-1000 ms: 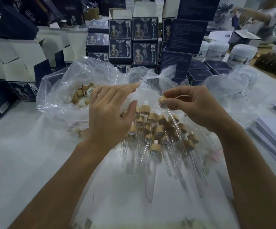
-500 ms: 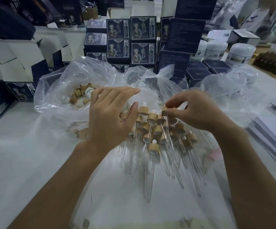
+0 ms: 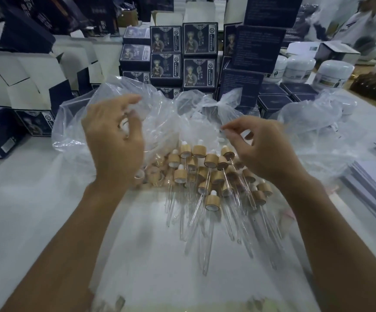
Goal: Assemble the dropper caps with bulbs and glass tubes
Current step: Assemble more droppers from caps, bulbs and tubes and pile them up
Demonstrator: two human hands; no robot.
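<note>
The finished droppers, round bamboo-coloured caps with white rubber bulbs and clear glass tubes [image 3: 211,176], lay heaped on the crumpled clear plastic sheet [image 3: 178,255] in the middle of the white table [image 3: 13,210], tubes pointing toward the near edge. A few loose bamboo caps [image 3: 151,174] sat at the pile's left, just under the left hand [image 3: 115,140].

That hand hovered above them with fingers loosely curled; something pale showed between the fingers, perhaps a cap, though I could not tell. The right hand [image 3: 265,149] hung over the pile's far right, thumb and forefinger nearly closed; whether they pinched anything was not clear.

To do this step well, the next cap should probably be taken singly and the tube lifted by its upper end, since the glass looked thin and tangled. Dark printed cartons [image 3: 182,55] stood stacked beyond, white jars [image 3: 333,73] far right.
</note>
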